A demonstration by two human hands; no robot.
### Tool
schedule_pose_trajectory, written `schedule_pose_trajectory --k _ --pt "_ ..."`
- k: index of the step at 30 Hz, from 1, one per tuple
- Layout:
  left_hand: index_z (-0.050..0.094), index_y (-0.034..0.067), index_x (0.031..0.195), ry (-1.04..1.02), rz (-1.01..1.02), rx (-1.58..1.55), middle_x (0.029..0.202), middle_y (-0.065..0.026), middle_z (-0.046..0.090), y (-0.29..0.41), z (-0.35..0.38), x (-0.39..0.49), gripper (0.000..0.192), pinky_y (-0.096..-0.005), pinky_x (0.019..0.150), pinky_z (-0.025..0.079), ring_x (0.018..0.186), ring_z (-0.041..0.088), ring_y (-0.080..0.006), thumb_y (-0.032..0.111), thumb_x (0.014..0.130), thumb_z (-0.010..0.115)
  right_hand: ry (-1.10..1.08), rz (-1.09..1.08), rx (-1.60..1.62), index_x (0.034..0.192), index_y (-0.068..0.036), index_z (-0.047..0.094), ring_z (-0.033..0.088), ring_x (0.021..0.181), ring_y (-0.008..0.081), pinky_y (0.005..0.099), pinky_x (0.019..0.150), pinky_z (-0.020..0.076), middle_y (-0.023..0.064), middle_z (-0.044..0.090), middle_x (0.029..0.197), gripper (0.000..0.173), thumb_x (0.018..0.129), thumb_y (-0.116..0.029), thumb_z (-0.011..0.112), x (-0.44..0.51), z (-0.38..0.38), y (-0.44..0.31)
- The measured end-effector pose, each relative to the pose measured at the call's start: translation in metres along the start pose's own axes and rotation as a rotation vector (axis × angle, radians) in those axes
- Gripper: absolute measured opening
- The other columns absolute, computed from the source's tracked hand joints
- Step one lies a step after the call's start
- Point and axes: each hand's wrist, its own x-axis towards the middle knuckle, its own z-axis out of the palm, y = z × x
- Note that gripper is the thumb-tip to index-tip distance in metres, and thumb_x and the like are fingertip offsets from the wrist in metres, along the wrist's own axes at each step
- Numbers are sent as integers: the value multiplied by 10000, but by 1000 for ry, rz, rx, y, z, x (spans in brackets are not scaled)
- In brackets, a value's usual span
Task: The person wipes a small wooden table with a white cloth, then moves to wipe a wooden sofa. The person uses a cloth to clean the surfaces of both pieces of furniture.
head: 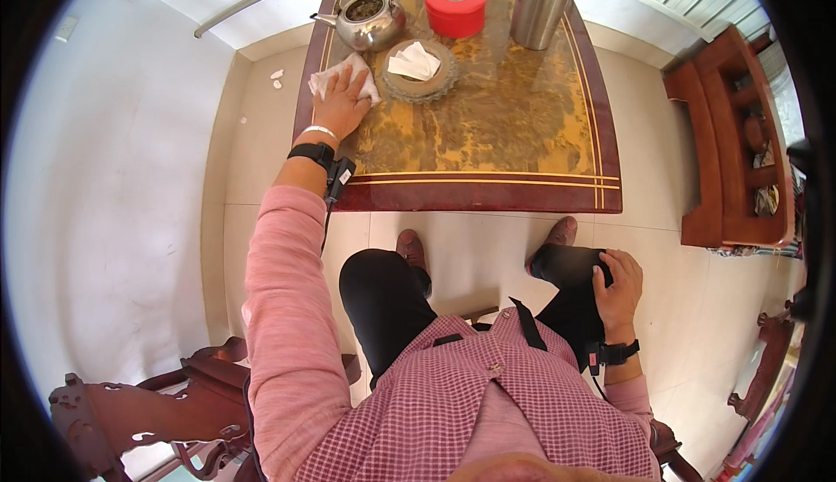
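My left hand (343,98) is spread over a folded white cloth (356,67), holding it down on the left side of the table. Just right of the fingers stands a round glass dish with a scalloped rim (418,95), with folded white paper (414,62) on top. Behind the cloth is a metal teapot (371,30) with a raised handle; its lid is off and dark contents show inside. My right hand (617,286) rests on my knee, fingers slightly apart, holding nothing.
A red round box (456,8) and a steel thermos (541,5) stand at the far side of the table (483,194). White scraps (277,76) lie on the floor at left. Carved wooden furniture (150,410) is at lower left, with a wooden cabinet (725,149) at right.
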Motion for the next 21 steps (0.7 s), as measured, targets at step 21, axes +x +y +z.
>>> schedule_pose_trajectory --k 21 --pt "355 293 1555 33 117 4 1668 -84 216 98 18 -126 661 -715 1130 180 1517 212 -380 390 927 538 85 -43 61 1022 -68 712 596 1149 262 396 984 424 59 687 1137 243 794 -149 744 -18 -2 12"
